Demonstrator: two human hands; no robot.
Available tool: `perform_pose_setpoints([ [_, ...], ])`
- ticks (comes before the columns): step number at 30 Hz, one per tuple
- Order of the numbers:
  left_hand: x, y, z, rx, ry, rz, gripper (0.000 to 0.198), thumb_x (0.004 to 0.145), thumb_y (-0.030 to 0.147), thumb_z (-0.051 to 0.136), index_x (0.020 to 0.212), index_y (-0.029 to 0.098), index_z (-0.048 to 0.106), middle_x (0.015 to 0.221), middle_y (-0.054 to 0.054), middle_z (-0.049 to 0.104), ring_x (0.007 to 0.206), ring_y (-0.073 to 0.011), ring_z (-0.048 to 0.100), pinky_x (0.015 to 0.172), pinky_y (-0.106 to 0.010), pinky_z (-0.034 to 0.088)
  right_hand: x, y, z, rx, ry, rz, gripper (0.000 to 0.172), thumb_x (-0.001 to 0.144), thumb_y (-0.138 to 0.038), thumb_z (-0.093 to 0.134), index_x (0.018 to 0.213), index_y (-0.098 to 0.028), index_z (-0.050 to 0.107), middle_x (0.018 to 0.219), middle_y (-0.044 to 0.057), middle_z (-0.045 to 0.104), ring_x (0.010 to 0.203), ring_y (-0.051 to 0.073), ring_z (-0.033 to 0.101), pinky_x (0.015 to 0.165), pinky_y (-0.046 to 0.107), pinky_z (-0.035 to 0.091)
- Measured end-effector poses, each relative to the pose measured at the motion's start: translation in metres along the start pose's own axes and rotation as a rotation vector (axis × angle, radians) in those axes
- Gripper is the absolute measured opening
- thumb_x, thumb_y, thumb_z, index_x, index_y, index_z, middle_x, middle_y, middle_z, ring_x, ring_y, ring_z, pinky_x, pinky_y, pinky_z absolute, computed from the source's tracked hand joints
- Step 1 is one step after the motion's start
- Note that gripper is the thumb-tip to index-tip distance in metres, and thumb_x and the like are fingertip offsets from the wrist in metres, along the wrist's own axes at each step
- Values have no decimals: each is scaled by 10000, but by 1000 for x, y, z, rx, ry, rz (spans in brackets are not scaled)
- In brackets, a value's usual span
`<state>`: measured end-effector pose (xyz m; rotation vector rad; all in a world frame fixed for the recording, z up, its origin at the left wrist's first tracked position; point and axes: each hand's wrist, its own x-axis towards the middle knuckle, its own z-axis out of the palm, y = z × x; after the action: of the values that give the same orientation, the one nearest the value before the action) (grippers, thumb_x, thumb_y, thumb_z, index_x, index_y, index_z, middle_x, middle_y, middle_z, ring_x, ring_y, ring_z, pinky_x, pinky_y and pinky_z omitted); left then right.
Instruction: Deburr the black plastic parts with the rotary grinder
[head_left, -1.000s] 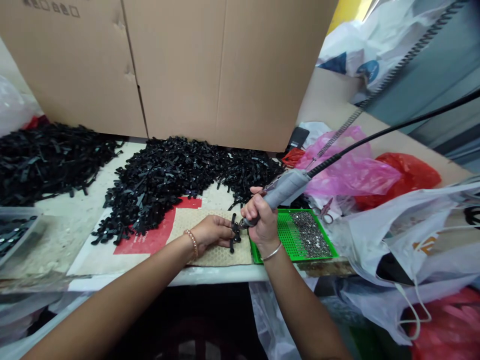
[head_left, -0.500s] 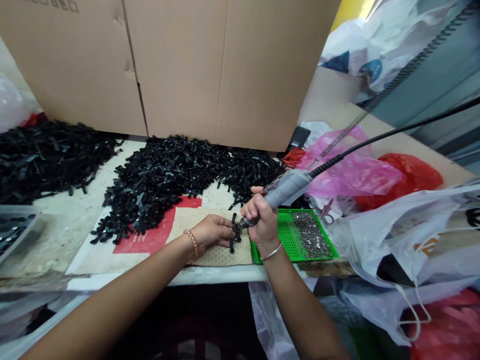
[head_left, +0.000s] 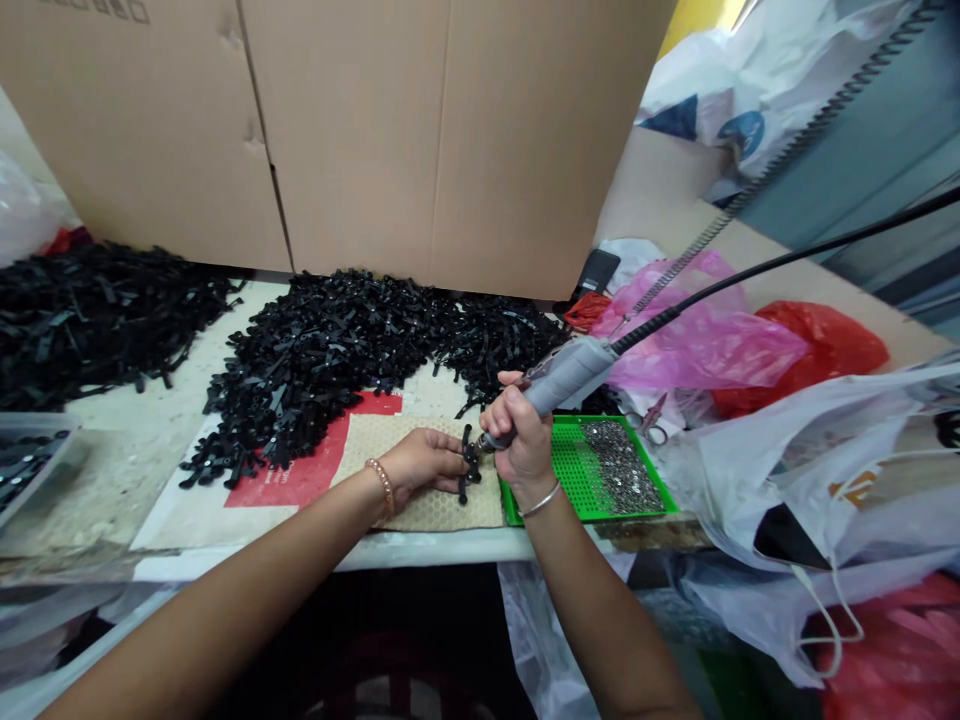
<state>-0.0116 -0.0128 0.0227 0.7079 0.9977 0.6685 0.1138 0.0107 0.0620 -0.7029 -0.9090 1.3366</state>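
Observation:
My left hand (head_left: 420, 465) pins a small black plastic part (head_left: 466, 470) against a beige mesh mat (head_left: 427, 505) near the table's front edge. My right hand (head_left: 517, 435) grips a grey electric screwdriver (head_left: 559, 378) whose tip touches that part. A black cable and a coiled cord run from the tool up to the right. Just right of my right hand lies a green tray (head_left: 574, 470) that holds several small metal screws (head_left: 621, 465).
A big heap of black plastic parts (head_left: 352, 350) lies behind the mat, another heap (head_left: 90, 315) at far left. A cardboard box (head_left: 360, 130) stands behind. Pink (head_left: 697, 340), red and white plastic bags crowd the right side; small scissors (head_left: 651, 418) lie by the tray.

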Motion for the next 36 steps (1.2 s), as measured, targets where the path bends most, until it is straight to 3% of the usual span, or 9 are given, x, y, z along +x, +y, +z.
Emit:
perform_pose_setpoints([
  [27, 2, -3, 0, 0, 13, 23, 267, 505, 202, 799, 715, 94, 674, 706, -39, 639, 628, -116, 584, 605, -241, 522, -3, 2, -2, -16, -23, -22, 298, 718, -402, 691, 900, -199, 571, 464, -102, 340, 400, 73, 311, 443, 198, 329],
  [36, 0, 0, 0, 24, 23, -14, 245, 516, 196, 794, 692, 105, 651, 717, -41, 647, 647, -124, 597, 658, -272, 527, -1, 1, -1, -16, -21, -49, 283, 718, -384, 694, 895, -195, 581, 464, -99, 352, 402, 71, 324, 444, 195, 347],
])
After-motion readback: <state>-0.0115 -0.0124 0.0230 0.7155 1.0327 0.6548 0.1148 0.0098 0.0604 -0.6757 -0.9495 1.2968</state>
